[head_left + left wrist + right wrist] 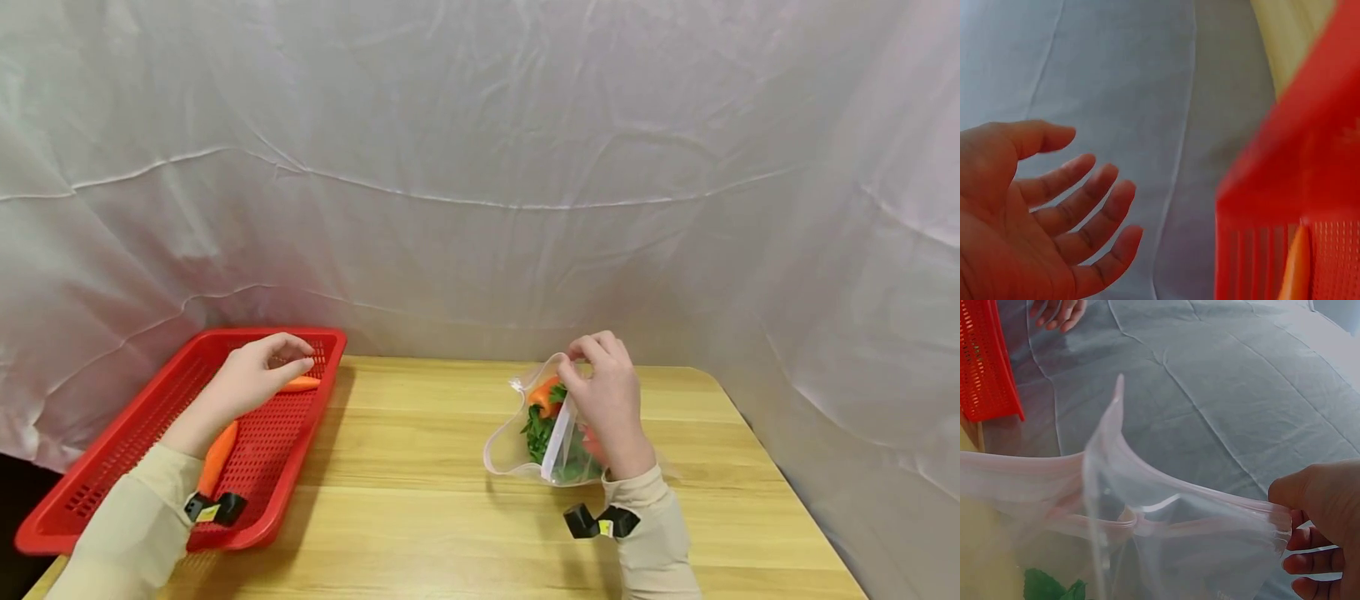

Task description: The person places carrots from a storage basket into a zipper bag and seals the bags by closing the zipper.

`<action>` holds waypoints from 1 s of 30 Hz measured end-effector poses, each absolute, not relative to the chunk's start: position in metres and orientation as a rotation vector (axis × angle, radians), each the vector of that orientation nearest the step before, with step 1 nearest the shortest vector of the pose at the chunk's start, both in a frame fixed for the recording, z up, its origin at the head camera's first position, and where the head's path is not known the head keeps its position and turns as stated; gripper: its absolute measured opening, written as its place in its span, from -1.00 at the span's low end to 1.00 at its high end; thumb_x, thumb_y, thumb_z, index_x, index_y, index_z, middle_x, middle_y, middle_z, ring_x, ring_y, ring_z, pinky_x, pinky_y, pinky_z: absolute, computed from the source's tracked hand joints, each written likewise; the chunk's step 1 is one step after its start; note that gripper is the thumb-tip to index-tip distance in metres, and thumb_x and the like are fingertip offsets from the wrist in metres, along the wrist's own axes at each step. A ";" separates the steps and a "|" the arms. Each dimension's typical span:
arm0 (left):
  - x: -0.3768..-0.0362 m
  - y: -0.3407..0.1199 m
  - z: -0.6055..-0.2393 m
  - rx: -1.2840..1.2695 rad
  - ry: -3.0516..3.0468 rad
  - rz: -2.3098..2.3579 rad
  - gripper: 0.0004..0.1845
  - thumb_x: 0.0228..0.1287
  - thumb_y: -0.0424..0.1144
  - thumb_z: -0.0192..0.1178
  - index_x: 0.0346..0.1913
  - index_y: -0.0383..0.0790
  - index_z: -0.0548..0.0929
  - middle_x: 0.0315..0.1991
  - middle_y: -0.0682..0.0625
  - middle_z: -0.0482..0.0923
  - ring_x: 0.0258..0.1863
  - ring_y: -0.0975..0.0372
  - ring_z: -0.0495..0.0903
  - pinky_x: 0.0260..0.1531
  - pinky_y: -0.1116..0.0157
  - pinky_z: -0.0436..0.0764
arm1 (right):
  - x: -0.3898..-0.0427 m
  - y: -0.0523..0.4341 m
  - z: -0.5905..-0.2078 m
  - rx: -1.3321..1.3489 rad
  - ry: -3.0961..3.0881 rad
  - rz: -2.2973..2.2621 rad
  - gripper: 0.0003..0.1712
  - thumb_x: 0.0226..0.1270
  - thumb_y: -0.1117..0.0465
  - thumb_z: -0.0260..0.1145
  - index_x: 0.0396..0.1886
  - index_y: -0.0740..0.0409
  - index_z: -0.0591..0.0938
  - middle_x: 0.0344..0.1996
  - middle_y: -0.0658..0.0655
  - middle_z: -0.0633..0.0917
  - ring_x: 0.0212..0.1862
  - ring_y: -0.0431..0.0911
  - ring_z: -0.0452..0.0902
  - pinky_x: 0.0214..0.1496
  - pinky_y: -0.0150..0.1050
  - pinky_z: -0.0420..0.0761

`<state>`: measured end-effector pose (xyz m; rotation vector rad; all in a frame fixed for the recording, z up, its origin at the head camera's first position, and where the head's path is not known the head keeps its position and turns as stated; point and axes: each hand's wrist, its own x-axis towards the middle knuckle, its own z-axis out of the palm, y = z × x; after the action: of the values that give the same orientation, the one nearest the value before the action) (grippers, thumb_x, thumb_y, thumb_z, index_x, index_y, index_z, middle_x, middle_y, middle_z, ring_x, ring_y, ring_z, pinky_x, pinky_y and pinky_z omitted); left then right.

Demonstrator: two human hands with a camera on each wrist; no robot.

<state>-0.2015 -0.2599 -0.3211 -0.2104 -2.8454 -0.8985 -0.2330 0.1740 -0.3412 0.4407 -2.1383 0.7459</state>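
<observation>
The right hand [606, 387] has its fingers clamped on the rim of the clear, pliable bag [557, 442], over the wood-grained surface [420, 467]; the left hand's [258, 371] fingers hang apart, empty, near the basket [296, 467]. Held at one side, the limp mouth could fold inward, blocking entry. Frilly greens [537, 433] lie inside; smooth, tapered carrots [217, 458] lie in the rigid, perforated basket.

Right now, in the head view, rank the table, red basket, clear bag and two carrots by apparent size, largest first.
1. Table
2. Red basket
3. Clear bag
4. Near carrot and far carrot: both partly hidden, so unranked.
</observation>
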 end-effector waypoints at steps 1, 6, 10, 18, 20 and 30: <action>-0.204 -0.265 -0.323 -0.207 -2.860 -0.897 -0.62 0.38 -0.01 0.16 0.06 -0.23 0.58 -0.02 -0.20 0.65 -0.05 -0.02 0.60 -0.11 0.07 0.58 | -0.233 0.174 -0.341 0.440 -2.141 0.747 -0.90 0.08 0.33 0.40 -0.50 0.22 0.61 -0.42 0.16 0.56 -0.33 0.03 0.46 -0.29 -0.12 0.50; -0.215 -0.286 -0.334 -0.151 -2.936 -0.973 -0.50 0.39 0.09 0.11 0.14 -0.25 0.52 0.07 -0.25 0.58 0.04 -0.05 0.53 -0.05 0.00 0.57 | -0.233 0.173 -0.342 0.432 -2.156 0.760 -0.90 0.09 0.32 0.40 -0.48 0.21 0.61 -0.40 0.15 0.56 -0.30 0.03 0.47 -0.26 -0.13 0.51; -0.223 -0.299 -0.343 -0.109 -2.960 -1.013 -0.47 0.40 0.09 0.09 0.16 -0.30 0.50 0.11 -0.31 0.54 0.06 -0.09 0.51 -0.04 -0.02 0.57 | -0.233 0.173 -0.342 0.429 -2.153 0.760 -0.90 0.09 0.32 0.40 -0.48 0.22 0.62 -0.40 0.15 0.56 -0.29 0.03 0.48 -0.24 -0.12 0.52; -0.230 -0.324 -0.364 -0.008 -3.057 -1.035 -0.50 0.42 -0.02 0.09 0.15 -0.40 0.47 0.08 -0.40 0.52 -0.07 -0.08 0.56 -0.17 0.08 0.61 | -0.232 0.172 -0.341 0.432 -2.159 0.771 -0.90 0.10 0.32 0.40 -0.48 0.22 0.62 -0.40 0.15 0.56 -0.29 0.04 0.47 -0.25 -0.13 0.51; -0.232 -0.331 -0.369 0.008 -3.094 -1.005 -0.45 0.38 0.00 0.15 0.16 -0.43 0.46 0.09 -0.44 0.49 -0.05 -0.12 0.54 -0.16 0.06 0.62 | -0.232 0.172 -0.341 0.434 -2.159 0.769 -0.90 0.10 0.32 0.40 -0.48 0.22 0.62 -0.40 0.16 0.56 -0.29 0.04 0.47 -0.25 -0.12 0.51; -0.237 -0.356 -0.387 0.122 -3.244 -0.915 -0.35 0.19 -0.10 0.32 0.12 -0.58 0.38 -0.08 -0.40 0.49 -0.22 -0.03 0.50 -0.21 0.10 0.60 | -0.234 0.173 -0.341 0.433 -2.168 0.751 -0.90 0.11 0.31 0.40 -0.49 0.21 0.61 -0.41 0.15 0.55 -0.31 0.03 0.46 -0.26 -0.12 0.51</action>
<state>-0.2375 -0.3556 -0.3871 0.1220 -3.2443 -0.9150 -0.2339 0.1729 -0.3409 0.4333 -2.1681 0.7509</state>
